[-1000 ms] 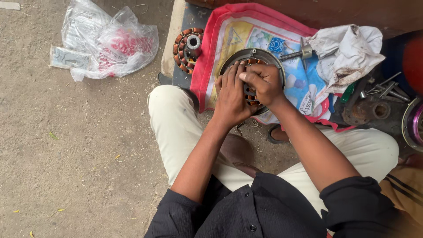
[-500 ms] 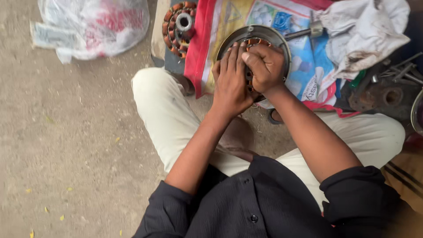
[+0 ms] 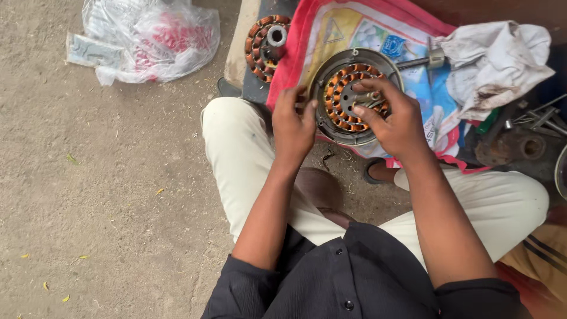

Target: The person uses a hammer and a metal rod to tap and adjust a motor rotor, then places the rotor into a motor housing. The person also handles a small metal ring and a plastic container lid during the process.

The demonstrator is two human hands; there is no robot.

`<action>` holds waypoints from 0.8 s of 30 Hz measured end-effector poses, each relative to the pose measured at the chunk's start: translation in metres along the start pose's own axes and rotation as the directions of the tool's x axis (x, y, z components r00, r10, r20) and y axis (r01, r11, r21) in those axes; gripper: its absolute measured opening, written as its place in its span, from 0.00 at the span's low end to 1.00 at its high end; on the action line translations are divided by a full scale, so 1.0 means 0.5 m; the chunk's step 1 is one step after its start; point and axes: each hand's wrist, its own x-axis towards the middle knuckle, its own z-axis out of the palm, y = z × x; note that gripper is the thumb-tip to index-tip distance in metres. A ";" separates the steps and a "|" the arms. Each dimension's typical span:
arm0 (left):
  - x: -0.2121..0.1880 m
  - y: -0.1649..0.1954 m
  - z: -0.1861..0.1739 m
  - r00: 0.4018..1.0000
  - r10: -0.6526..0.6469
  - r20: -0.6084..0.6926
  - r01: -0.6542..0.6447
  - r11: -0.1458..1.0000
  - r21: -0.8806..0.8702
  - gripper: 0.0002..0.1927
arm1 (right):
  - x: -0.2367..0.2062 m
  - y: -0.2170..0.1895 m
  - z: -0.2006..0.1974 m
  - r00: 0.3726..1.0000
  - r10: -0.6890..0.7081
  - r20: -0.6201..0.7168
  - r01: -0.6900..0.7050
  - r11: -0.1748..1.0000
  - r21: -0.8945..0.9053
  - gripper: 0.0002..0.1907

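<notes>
two hands are working a motor (image 3: 353, 97) lying on a red cloth (image 3: 307, 35): right hand (image 3: 394, 118) is pinching its shaft, left hand (image 3: 293, 121) is resting open-fingered at the rim. it looks heavy and stiff, with delicate copper coils; best gripped by rim.

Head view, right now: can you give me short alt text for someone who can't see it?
Seated on dirt ground, a person's right hand grips the centre shaft of a round metal motor housing with orange copper coils, and the left hand steadies its rim. It lies on a red-edged printed sack, beside a second copper-wound stator.
</notes>
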 end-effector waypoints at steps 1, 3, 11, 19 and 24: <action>0.011 -0.008 0.006 0.996 -0.093 -0.013 0.093 0.995 -0.038 0.16 | -0.006 0.000 0.003 1.000 -0.008 -0.001 0.008 0.995 -0.101 0.18; 0.029 -0.020 0.015 0.994 -0.110 -0.005 0.110 0.992 -0.055 0.15 | -0.011 0.008 0.020 0.996 -0.046 -0.076 0.037 0.992 -0.117 0.14; 0.046 -0.001 0.024 0.983 -0.174 0.061 0.165 0.978 0.129 0.14 | -0.014 0.039 0.052 0.946 -0.088 -0.312 0.019 0.976 -0.216 0.10; 0.057 0.022 0.011 0.987 -0.134 0.090 0.117 0.977 0.181 0.17 | -0.015 0.017 0.032 0.957 -0.124 -0.263 0.012 0.921 -0.388 0.27; 0.054 0.035 0.006 0.987 -0.096 0.132 0.066 0.975 0.212 0.22 | -0.107 0.056 -0.023 0.946 0.033 -0.323 -0.146 0.933 -0.330 0.17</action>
